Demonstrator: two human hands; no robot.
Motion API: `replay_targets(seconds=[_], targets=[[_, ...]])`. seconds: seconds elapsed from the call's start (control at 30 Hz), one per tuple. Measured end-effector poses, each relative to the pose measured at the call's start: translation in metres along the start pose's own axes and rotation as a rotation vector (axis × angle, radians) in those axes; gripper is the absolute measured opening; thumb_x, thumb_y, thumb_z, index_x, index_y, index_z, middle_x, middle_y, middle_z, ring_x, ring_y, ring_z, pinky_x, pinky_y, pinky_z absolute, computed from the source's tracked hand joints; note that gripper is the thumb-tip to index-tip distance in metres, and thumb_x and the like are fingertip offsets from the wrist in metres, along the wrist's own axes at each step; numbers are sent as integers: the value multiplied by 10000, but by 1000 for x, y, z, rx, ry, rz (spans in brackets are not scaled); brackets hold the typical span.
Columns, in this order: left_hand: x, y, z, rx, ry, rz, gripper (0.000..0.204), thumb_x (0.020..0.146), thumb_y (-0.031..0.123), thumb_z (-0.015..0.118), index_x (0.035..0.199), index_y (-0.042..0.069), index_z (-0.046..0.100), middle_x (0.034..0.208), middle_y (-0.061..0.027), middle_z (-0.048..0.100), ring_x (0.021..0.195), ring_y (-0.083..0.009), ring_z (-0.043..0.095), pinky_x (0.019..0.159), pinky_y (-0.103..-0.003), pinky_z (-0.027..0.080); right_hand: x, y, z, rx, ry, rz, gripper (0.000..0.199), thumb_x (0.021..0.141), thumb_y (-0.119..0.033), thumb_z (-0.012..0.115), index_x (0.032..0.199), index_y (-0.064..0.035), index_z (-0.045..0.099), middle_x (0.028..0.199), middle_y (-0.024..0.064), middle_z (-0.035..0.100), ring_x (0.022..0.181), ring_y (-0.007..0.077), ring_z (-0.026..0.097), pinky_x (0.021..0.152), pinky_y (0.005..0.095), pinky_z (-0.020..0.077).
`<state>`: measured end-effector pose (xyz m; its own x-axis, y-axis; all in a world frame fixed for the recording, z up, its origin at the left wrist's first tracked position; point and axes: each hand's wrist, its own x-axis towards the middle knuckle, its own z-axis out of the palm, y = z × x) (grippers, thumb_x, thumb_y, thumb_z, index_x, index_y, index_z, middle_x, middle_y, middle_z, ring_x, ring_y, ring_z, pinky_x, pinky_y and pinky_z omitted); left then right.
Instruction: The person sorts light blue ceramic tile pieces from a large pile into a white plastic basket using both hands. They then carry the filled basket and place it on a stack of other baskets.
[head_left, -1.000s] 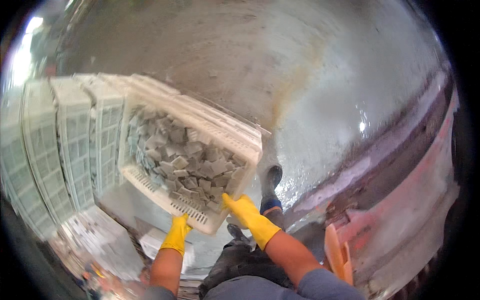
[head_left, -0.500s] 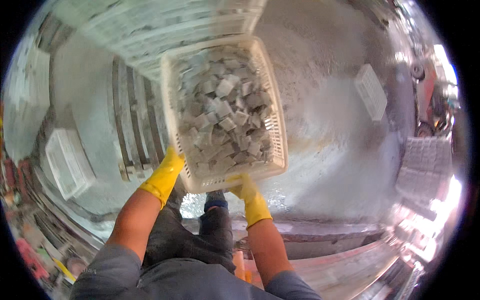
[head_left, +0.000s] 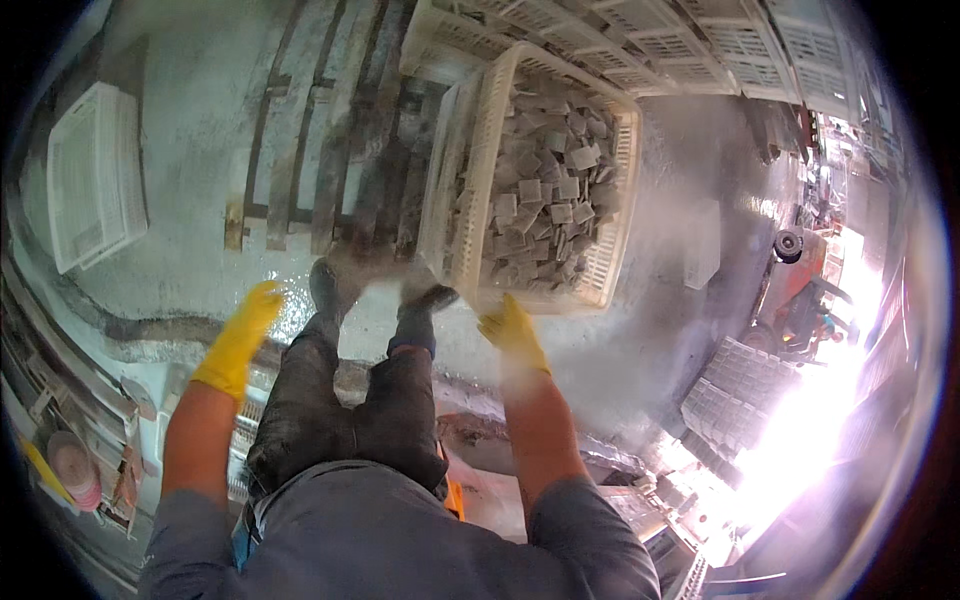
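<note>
A cream plastic basket filled with small grey square pieces stands ahead of me, right of centre. Beneath or close beside its left side shows another pale crate; I cannot tell whether one rests on the other. My right hand, in a yellow rubber glove, is at the basket's near edge with its fingers apart, not gripping; whether it touches the rim is unclear. My left hand, gloved likewise, hangs left of my legs, away from the basket. It is slightly blurred, its fingers stretched out and nothing in them.
Wooden pallet slats lie on the wet floor left of the basket. White crates lie at the far left. Stacked crates line the far side. A wheeled red machine and a stack of grey crates are at the right.
Both hands held the basket before; now they have let go and it stands at the right. My left hand has moved left, and the view has turned.
</note>
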<state>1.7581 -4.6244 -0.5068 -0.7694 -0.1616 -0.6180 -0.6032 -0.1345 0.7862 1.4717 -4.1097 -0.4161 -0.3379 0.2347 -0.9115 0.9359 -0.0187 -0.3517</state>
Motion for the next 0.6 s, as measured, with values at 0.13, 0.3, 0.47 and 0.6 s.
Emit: replay_targets(seconds=[0.13,0.3,0.47,0.6], targets=[[-256,-175,-233,1731,167,167,465,957,317,770,1331,48,708,1173,-179,765,1000,-256,741,818,-378,587,-2,19,80,131,-31,165,553,1070,-495,637,1436,-89,552,1235,198,693,1071,380,730,928,557,632],[-325,-174,-275,811,479,-652,416,975,324,750,1272,37,703,973,-158,728,820,-241,710,686,-392,569,-28,13,72,210,-9,56,474,1123,-447,551,1442,-97,537,1411,234,630,1254,427,661,1075,628,545],[-299,-175,-172,-37,528,-568,349,1016,250,742,1277,24,693,1050,-111,741,822,-204,701,673,-369,576,4,30,54,185,-25,66,454,1123,-432,541,1428,-97,563,1267,209,690,1168,389,697,993,578,588],[-242,-127,-61,-167,380,-485,485,1020,227,774,1430,7,635,1152,-146,728,925,-215,709,779,-352,599,-27,13,75,96,72,23,505,1124,-472,551,1383,-42,605,1106,189,759,955,354,790,854,502,681]])
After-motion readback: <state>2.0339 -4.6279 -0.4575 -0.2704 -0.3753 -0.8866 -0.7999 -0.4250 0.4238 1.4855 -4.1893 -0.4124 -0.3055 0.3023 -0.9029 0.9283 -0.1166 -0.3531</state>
